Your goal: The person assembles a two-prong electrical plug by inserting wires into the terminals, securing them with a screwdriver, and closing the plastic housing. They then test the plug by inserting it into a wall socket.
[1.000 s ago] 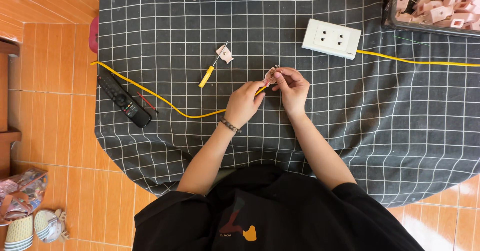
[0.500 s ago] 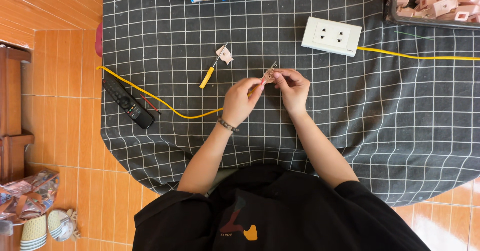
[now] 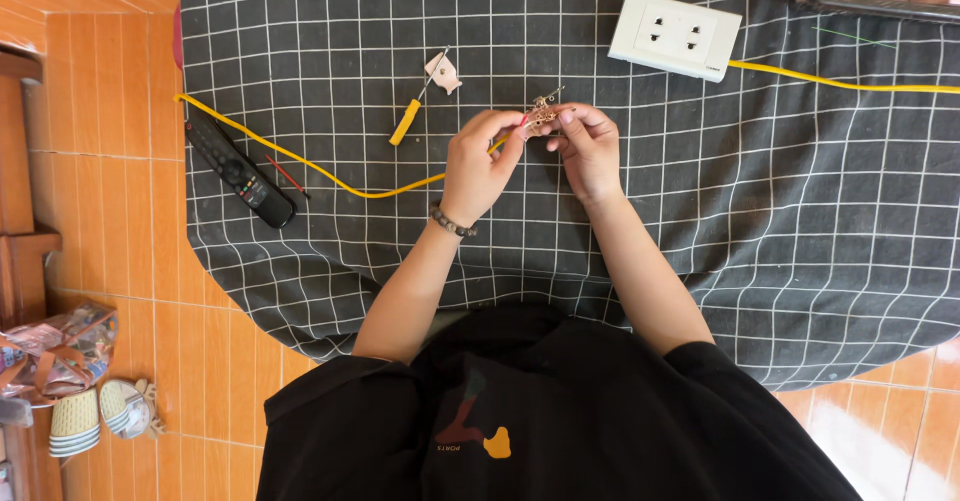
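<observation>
Yellow cable (image 3: 330, 173) end was pinched in left hand (image 3: 478, 166); small metal part (image 3: 543, 115) was gripped by right hand (image 3: 588, 146), held above cloth (image 3: 700, 211). Joining looked unfinished; screwdriver (image 3: 412, 111) and socket (image 3: 675, 36) lay untouched.

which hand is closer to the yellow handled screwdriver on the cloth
Left. The left hand sits just right of the yellow-handled screwdriver; the right hand is farther right, beyond the left.

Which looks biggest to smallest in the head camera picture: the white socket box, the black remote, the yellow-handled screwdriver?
1. Black remote, the longest.
2. White socket box, shorter but much wider, so close to the remote overall.
3. Yellow-handled screwdriver, clearly the smallest.
All lie on the checked cloth, so nearness hardly matters.
</observation>
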